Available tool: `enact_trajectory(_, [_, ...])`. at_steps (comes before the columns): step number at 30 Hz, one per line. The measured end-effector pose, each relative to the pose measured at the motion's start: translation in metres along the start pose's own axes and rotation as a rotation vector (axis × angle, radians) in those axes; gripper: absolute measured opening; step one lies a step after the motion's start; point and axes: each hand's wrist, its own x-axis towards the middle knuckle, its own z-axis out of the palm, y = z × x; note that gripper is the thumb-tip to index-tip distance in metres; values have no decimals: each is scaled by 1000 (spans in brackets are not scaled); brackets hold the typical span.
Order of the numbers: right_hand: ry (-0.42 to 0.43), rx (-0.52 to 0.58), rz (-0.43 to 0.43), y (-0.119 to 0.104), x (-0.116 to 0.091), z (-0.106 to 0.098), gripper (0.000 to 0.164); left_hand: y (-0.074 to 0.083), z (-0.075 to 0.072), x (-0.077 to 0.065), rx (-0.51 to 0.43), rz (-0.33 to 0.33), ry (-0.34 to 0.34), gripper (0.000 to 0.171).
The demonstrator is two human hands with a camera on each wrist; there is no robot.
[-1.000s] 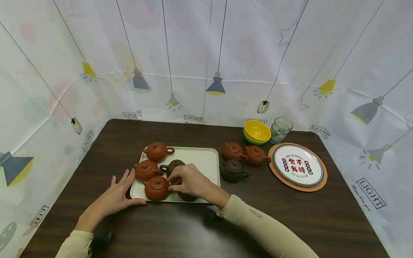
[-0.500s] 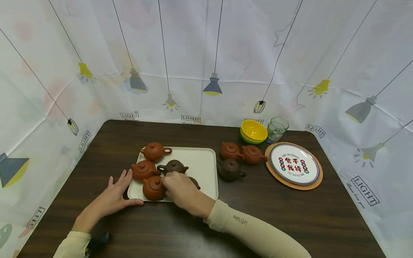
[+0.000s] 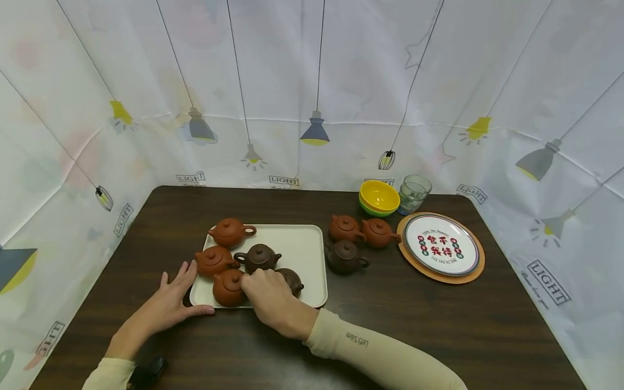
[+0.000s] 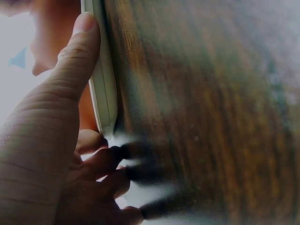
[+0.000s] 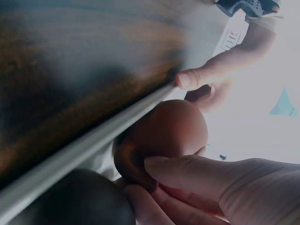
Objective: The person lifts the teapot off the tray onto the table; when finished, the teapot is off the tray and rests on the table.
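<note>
My right hand (image 3: 273,299) pinches the handle of a reddish-brown teapot (image 3: 229,287) at the front left of the cream tray (image 3: 308,244). In the right wrist view, the thumb and fingers close around that handle (image 5: 129,161). My left hand (image 3: 170,298) lies spread at the tray's left front corner, its thumb against the front rim in the left wrist view. Two more reddish teapots, a rear one (image 3: 231,233) and a middle one (image 3: 214,261), stand along the tray's left side. Beside them are a dark brown teapot (image 3: 260,258) and another dark teapot (image 3: 290,281), partly hidden by my right hand.
Right of the tray stand two reddish teapots (image 3: 345,228) and a dark teapot (image 3: 345,258) on the wooden table (image 3: 414,325). Farther right lie a printed plate (image 3: 441,245) on a round board, stacked bowls (image 3: 379,196) and a glass (image 3: 414,193). A patterned cloth backs the table.
My right hand has turned and lowered at the front reddish teapot's handle, uncovering more of the dark teapots. The left hand keeps its place at the tray corner. The head view has shifted slightly.
</note>
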Motion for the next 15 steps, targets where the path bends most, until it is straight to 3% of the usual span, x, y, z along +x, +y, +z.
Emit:
enact_trajectory(7, [0, -3, -1, 2, -1, 1, 24, 0, 3, 1, 5, 11, 21, 128])
enact_trajectory(15, [91, 63, -64, 14, -8, 8, 55, 0, 3, -1, 3, 12, 21, 129])
